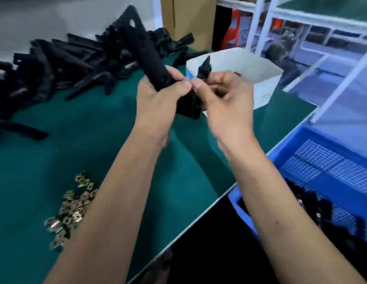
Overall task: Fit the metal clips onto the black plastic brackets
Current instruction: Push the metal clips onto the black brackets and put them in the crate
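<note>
Left hand: the left hand (158, 99) grips 1 long black bracket (145, 56), fingers curled round its lower end, with the bracket slanting up toward 11 o'clock.
Right hand: the right hand (225, 95) has its fingers curled, thumb tip almost touching the left thumb; a dark pointed piece (204, 68) sticks up from its grip; whether a clip sits between the fingertips I cannot tell, the view being blurred.
Step in hand: judged, 1 clip is being pressed onto the held bracket.
Clips left: a loose pile of metal clips (70, 210) lies on the green mat (108, 130) at 7 o'clock from the hands, well apart.
Brackets left: a large heap of brackets (55, 66) lies at 10 o'clock.
Done so far: a blue crate (326, 144) at 4 o'clock holds dark parts, some showing small bright squares, likely finished pieces.
Progress: judged, much work is left.
</note>
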`<state>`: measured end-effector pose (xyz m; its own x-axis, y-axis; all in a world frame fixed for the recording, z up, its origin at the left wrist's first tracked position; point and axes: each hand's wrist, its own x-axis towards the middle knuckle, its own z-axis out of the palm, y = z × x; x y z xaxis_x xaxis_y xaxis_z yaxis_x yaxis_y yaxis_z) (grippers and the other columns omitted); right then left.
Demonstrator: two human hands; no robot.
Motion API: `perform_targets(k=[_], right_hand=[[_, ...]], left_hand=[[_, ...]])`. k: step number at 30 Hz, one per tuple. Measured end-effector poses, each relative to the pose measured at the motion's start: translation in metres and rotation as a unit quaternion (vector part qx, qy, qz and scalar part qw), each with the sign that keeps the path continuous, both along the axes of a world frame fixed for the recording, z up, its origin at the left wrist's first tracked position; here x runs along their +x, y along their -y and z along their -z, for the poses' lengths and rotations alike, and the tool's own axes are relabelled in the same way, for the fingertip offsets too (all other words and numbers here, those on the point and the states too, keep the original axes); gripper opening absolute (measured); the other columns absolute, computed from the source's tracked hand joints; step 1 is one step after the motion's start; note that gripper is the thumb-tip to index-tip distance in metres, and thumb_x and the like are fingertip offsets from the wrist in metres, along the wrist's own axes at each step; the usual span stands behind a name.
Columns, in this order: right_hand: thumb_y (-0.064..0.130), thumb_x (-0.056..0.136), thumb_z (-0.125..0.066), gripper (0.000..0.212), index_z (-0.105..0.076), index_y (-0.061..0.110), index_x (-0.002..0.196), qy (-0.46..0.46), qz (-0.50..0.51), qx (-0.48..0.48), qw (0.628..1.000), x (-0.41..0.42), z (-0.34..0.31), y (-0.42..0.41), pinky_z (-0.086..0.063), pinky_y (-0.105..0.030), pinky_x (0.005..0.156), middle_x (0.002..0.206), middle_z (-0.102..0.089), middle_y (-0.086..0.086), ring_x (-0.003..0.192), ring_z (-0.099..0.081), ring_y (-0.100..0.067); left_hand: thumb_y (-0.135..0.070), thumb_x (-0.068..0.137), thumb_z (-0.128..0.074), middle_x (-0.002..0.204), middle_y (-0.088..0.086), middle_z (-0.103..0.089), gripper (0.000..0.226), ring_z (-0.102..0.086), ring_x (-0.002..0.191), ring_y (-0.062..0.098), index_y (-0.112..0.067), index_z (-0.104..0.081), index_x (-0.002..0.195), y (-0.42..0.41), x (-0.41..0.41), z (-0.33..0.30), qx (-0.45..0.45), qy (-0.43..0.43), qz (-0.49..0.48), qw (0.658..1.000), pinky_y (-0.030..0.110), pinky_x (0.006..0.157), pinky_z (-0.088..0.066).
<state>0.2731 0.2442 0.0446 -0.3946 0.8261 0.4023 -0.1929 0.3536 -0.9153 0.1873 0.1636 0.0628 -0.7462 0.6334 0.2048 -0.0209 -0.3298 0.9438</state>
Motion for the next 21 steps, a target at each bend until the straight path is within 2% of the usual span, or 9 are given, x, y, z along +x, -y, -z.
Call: perform_targets(k=[4, 7, 9, 11, 13, 15, 17, 19, 21], right_hand=[[0.014, 0.09, -0.075, 0.018, -0.064, 0.022, 0.078, -0.051, 0.116, -0.034, 0.991, 0.094, 0.01, -0.05, -0.05, -0.026, 0.061, 0.062, -0.065, 0.013, 0.06, -0.059, -0.006], [0.021, 0.091, -0.069, 0.021, -0.054, 0.022, 0.076, -0.096, 0.17, -0.134, 0.971, 0.17, 0.04, -0.079, -0.044, -0.026, 0.062, 0.075, -0.057, -0.004, 0.071, -0.052, -0.016], [0.014, 0.096, -0.063, 0.023, -0.054, 0.022, 0.077, -0.128, 0.188, -0.189, 0.955, 0.214, 0.07, -0.093, -0.041, -0.027, 0.062, 0.08, -0.061, -0.007, 0.073, -0.055, -0.018], [0.0, 0.095, -0.058, 0.022, -0.059, 0.019, 0.085, -0.136, 0.219, -0.221, 0.941, 0.254, 0.108, -0.105, -0.05, -0.027, 0.063, 0.077, -0.07, -0.003, 0.069, -0.065, -0.016], [-0.004, 0.092, -0.059, 0.02, -0.06, 0.016, 0.093, -0.064, 0.273, -0.269, 0.921, 0.287, 0.156, -0.112, -0.057, -0.031, 0.067, 0.08, -0.074, -0.004, 0.07, -0.07, -0.022], [0.003, 0.095, -0.066, 0.011, -0.062, 0.013, 0.094, 0.047, 0.336, -0.332, 0.88, 0.316, 0.208, -0.118, -0.056, -0.038, 0.075, 0.085, -0.072, -0.013, 0.077, -0.068, -0.028], [0.014, 0.095, -0.072, 0.01, -0.067, 0.005, 0.097, 0.172, 0.367, -0.377, 0.833, 0.339, 0.254, -0.121, -0.059, -0.043, 0.081, 0.091, -0.073, -0.02, 0.084, -0.069, -0.031], [0.026, 0.093, -0.076, 0.03, -0.068, -0.001, 0.105, 0.292, 0.348, -0.406, 0.793, 0.352, 0.283, -0.12, -0.061, -0.047, 0.08, 0.091, -0.072, -0.02, 0.082, -0.07, -0.033], [0.036, 0.091, -0.076, 0.045, -0.064, -0.003, 0.111, 0.399, 0.305, -0.414, 0.759, 0.357, 0.295, -0.118, -0.058, -0.046, 0.074, 0.092, -0.07, -0.02, 0.083, -0.069, -0.036]], left_hand=[[0.007, 0.083, -0.069, 0.092, 0.018, -0.066, 0.025, -0.064, 0.087, 0.022, -0.008, -0.058, 0.099, -0.076, 0.073, -0.002, -0.028, -0.058, 0.097, 0.993, 0.035, 0.09, -0.054], [-0.006, 0.081, -0.074, 0.098, 0.008, -0.072, 0.035, -0.07, 0.094, 0.02, -0.02, -0.053, 0.105, -0.12, 0.145, 0.015, -0.091, -0.121, 0.18, 0.972, 0.041, 0.092, -0.057], [-0.012, 0.082, -0.077, 0.102, 0.005, -0.072, 0.041, -0.07, 0.1, 0.022, -0.018, -0.053, 0.114, -0.139, 0.189, 0.039, -0.159, -0.154, 0.277, 0.935, 0.041, 0.094, -0.056], [-0.015, 0.084, -0.079, 0.109, 0.006, -0.07, 0.045, -0.068, 0.105, 0.025, -0.014, -0.051, 0.119, -0.152, 0.225, 0.073, -0.247, -0.198, 0.371, 0.873, 0.039, 0.095, -0.053], [-0.02, 0.085, -0.078, 0.117, 0.009, -0.068, 0.047, -0.065, 0.111, 0.029, -0.012, -0.049, 0.121, -0.157, 0.247, 0.113, -0.335, -0.275, 0.413, 0.801, 0.038, 0.093, -0.052], [-0.024, 0.086, -0.075, 0.127, 0.016, -0.063, 0.054, -0.061, 0.118, 0.034, -0.008, -0.046, 0.129, -0.158, 0.252, 0.151, -0.417, -0.329, 0.419, 0.736, 0.039, 0.094, -0.05], [-0.023, 0.088, -0.071, 0.134, 0.018, -0.059, 0.058, -0.058, 0.123, 0.036, -0.005, -0.043, 0.136, -0.156, 0.249, 0.183, -0.472, -0.333, 0.418, 0.701, 0.039, 0.098, -0.05], [-0.02, 0.089, -0.067, 0.139, 0.015, -0.056, 0.056, -0.056, 0.125, 0.035, -0.007, -0.045, 0.139, -0.154, 0.24, 0.204, -0.504, -0.341, 0.411, 0.679, 0.037, 0.099, -0.049], [-0.019, 0.09, -0.065, 0.131, 0.009, -0.057, 0.046, -0.057, 0.119, 0.032, -0.011, -0.05, 0.132, -0.152, 0.231, 0.217, -0.516, -0.354, 0.41, 0.664, 0.037, 0.094, -0.049]])
